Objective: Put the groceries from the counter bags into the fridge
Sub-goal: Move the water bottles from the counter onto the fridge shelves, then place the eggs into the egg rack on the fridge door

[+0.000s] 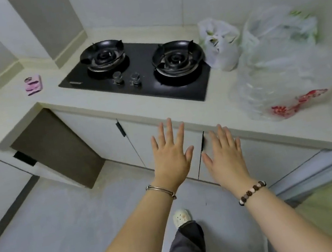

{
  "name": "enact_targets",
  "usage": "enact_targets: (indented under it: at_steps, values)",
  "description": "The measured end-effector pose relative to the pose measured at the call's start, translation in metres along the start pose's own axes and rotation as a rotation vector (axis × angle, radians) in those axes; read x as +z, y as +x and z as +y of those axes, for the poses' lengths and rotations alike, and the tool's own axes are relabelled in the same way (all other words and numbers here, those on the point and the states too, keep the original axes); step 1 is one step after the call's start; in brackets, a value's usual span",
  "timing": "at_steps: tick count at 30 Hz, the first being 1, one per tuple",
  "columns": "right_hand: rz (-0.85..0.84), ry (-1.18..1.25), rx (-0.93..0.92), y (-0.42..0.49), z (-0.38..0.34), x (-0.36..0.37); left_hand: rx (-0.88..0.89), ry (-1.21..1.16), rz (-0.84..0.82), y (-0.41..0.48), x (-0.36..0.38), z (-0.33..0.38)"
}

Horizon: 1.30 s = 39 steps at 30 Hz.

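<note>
- Holds nothing in the left hand [170, 153], lower middle of the frame: fingers straight and spread apart, palm turned down.
- Holds nothing in the right hand [225, 155] either, just beside the left one: fingers straight, a little closer together, palm down.
- Hovers with both hands in front of the cabinet doors [100, 132], just under the edge of the counter [15, 111]; cannot tell whether touching the doors or not.
- Wears a thin metal bangle [161, 190] on the left wrist and a bead bracelet [252, 192] on the right wrist.
- Finds the groceries at the upper right of the frame, on the counter, well apart from both hands: a small white bag [221, 50] and, just to the right of it, a large clear bag [281, 58] with a red print [297, 102] low down, near the counter edge. Contents too blurred to name.
- Shows a black gas stove [140, 72] with two burners, set into the counter in the upper middle, just left of the small white bag.
- Shows a small pink object [33, 84] on the counter at the upper left, too blurred to name.
- Shows, at the bottom middle, one white shoe [181, 217] on the grey floor [47, 233].
</note>
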State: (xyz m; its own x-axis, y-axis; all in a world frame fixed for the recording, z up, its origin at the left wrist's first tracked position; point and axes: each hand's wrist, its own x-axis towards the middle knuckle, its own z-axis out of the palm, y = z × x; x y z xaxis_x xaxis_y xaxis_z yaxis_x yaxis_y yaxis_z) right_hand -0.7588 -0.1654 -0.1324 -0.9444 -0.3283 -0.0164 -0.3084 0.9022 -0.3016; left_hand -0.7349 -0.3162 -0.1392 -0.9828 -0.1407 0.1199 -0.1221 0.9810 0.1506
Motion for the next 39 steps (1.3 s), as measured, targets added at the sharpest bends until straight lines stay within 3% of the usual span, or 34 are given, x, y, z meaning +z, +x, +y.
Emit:
enact_targets:
  at_steps: [12, 21, 33, 39]
  values:
    - [0.124, -0.041, 0.154, 0.163, 0.014, -0.04, 0.187, -0.16, 0.012, 0.193, 0.004, -0.001]
    - [0.183, -0.013, 0.217, 0.216, 0.049, -0.049, 0.236, -0.253, 0.018, 0.268, 0.016, 0.016]
    - [0.25, 0.147, 0.057, 0.358, 0.136, -0.106, 0.204, -0.357, 0.072, 0.405, 0.011, 0.044]
    - [0.214, 0.207, 0.005, 0.434, 0.173, -0.127, 0.335, -0.311, -0.002, 0.487, 0.03, 0.076]
